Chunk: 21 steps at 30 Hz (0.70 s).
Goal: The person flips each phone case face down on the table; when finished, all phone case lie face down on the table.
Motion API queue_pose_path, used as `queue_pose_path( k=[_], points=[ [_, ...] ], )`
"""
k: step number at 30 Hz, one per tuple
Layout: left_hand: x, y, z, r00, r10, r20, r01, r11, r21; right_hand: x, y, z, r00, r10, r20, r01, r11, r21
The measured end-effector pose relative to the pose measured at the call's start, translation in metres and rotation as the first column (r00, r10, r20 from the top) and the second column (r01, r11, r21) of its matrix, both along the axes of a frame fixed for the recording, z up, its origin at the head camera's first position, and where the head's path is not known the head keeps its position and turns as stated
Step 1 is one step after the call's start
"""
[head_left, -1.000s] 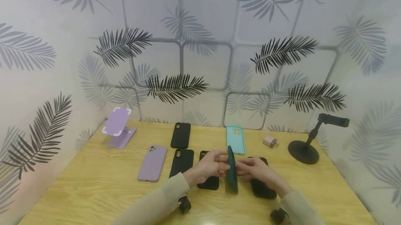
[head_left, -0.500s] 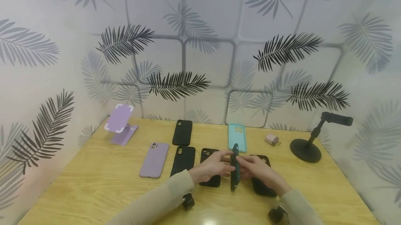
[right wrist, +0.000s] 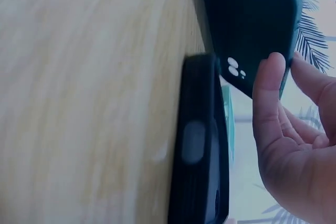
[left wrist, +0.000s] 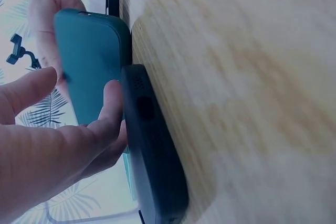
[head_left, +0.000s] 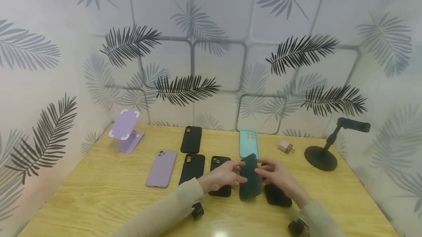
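Note:
A dark green phone case (head_left: 249, 180) stands tilted above the table between both hands. My right hand (head_left: 276, 174) pinches its edge between thumb and fingers; in the right wrist view light comes through its camera holes. My left hand (head_left: 224, 175) is at the case's left side, fingers extended, fingertips over its face; whether they touch it I cannot tell. A black phone case (head_left: 221, 187) lies under the left hand, partly covered. Another black phone case (head_left: 278, 196) lies beneath the right hand. Behind the green case lies a turquoise phone case (head_left: 248, 145).
On the wooden table (head_left: 99, 189) lie a purple phone case (head_left: 161, 169) and two more black phone cases, one far (head_left: 191, 140), one nearer (head_left: 192, 169). A purple phone stand (head_left: 126, 127) is at the back left. A pink charger plug (head_left: 285, 146) and black stand (head_left: 321, 158) are at right.
The green phone case has turned from edge-on to showing its broad face. The right hand has shifted slightly right with its edge; the left hand has barely moved.

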State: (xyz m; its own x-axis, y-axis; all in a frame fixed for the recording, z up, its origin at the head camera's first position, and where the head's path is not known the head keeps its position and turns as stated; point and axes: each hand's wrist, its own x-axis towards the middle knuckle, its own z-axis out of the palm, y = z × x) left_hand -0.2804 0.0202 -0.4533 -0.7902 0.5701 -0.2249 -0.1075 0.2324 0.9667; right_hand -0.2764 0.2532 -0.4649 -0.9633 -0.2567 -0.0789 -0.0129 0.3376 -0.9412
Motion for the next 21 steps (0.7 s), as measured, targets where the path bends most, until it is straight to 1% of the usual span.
queue_pose_path(
  k=[3, 7, 16, 21],
  points=[
    [0.0009, -0.0015, 0.0010, 1.000, -0.008, -0.005, 0.008, 1.000, -0.005, 0.0006, 0.0050, -0.0021, 1.000, 0.005, -0.008, -0.004, 1.000, 0.019],
    [0.0011, -0.0035, 0.0029, 1.000, -0.012, -0.003, 0.012, 1.000, 0.002, 0.0007, 0.0060, -0.0019, 1.000, -0.011, 0.003, 0.011, 0.998, 0.068],
    [-0.0008, -0.0073, 0.0036, 1.000, -0.024, -0.014, 0.024, 1.000, 0.017, 0.0030, 0.0050, 0.0003, 0.999, -0.034, -0.015, 0.036, 0.981, 0.190],
    [-0.0016, -0.0094, 0.0033, 1.000, -0.020, -0.019, 0.020, 1.000, 0.017, 0.0025, 0.0053, 0.0000, 0.999, -0.008, -0.049, 0.019, 0.975, 0.220]
  ],
)
